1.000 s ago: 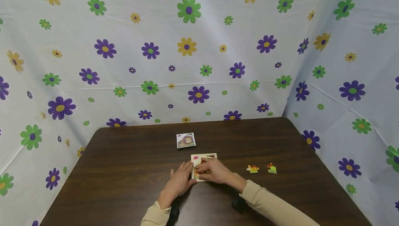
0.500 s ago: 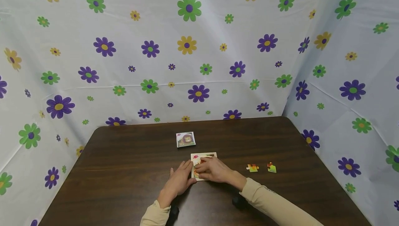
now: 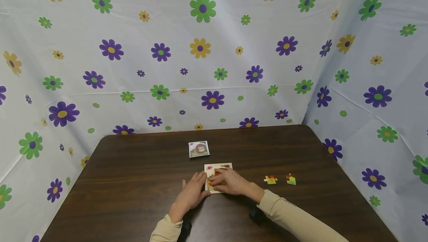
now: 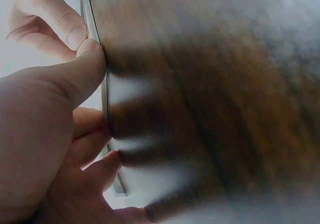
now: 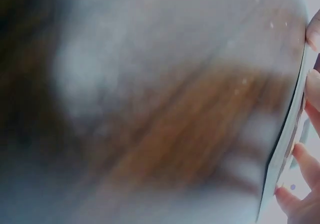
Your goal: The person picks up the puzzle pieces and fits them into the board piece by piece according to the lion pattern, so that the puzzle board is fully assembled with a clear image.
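A square jigsaw puzzle board (image 3: 219, 166) with a pale frame lies flat on the dark wooden table. My left hand (image 3: 190, 195) steadies it, straight fingers along its left edge and thumb near the lower left corner. Over the board, my right hand (image 3: 232, 182) bends its fingers down onto the picture and pinches a puzzle piece, mostly hidden under them. In the left wrist view the left thumb (image 4: 90, 67) touches the board's edge, close to the right hand's thumb (image 4: 70, 29). Fingertips (image 5: 300, 151) of the right hand meet the board's surface in the right wrist view.
A card with a lion picture (image 3: 198, 149) lies behind the board. To the right are two loose puzzle pieces, one orange-yellow (image 3: 271, 179) and one green-yellow (image 3: 291, 179). The brown table (image 3: 133, 175) is bordered by a flowered curtain (image 3: 180, 97).
Both hands stay in almost the same place on the board. The head view has shifted only slightly, and the lion card and loose pieces have not moved on the table.
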Action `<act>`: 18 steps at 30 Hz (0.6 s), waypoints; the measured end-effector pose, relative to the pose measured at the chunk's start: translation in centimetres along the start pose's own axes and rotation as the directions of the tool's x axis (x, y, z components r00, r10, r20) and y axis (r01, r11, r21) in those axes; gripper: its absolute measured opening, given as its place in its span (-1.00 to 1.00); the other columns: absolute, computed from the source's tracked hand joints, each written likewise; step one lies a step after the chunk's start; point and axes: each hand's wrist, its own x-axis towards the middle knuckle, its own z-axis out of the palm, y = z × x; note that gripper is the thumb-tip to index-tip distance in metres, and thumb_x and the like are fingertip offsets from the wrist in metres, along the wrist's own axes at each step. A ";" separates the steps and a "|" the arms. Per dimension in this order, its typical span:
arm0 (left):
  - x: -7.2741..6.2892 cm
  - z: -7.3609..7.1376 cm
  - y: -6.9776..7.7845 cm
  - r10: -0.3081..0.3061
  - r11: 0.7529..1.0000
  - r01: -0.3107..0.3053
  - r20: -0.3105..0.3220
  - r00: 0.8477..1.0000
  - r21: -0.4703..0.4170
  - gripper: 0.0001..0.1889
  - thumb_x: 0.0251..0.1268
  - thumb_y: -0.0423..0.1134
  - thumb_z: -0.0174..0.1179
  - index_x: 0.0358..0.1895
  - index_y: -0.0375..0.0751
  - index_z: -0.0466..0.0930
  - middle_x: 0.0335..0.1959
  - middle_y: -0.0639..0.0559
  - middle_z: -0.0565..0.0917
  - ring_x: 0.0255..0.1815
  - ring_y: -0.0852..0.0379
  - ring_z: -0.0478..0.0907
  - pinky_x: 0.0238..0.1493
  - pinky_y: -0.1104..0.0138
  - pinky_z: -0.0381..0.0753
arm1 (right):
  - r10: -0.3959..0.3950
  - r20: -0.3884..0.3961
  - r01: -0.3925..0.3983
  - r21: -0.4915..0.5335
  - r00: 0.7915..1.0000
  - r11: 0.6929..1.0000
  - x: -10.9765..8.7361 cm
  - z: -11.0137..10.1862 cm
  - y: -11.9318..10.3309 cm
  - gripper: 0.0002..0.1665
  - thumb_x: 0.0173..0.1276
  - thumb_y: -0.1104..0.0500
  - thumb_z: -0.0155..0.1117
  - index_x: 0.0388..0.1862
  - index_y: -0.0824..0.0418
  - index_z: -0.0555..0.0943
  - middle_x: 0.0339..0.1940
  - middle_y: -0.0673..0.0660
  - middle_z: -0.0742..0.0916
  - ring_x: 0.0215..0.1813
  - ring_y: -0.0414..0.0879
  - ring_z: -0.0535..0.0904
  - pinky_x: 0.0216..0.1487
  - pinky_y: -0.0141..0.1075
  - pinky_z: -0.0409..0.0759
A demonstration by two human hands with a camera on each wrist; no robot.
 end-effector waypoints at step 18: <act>0.1 0.0 -0.1 -0.013 1.000 0.013 0.018 1.000 -0.002 -0.34 0.26 -0.07 0.26 0.34 -0.37 0.34 0.37 -0.24 0.35 0.38 -0.29 0.22 0.08 -0.47 0.09 | 0.054 0.055 -0.055 0.018 0.997 0.998 0.2 -0.3 0.2 -0.71 0.30 0.09 0.33 0.00 0.03 0.73 0.10 -0.08 0.68 0.32 0.07 0.44 0.23 0.11 0.34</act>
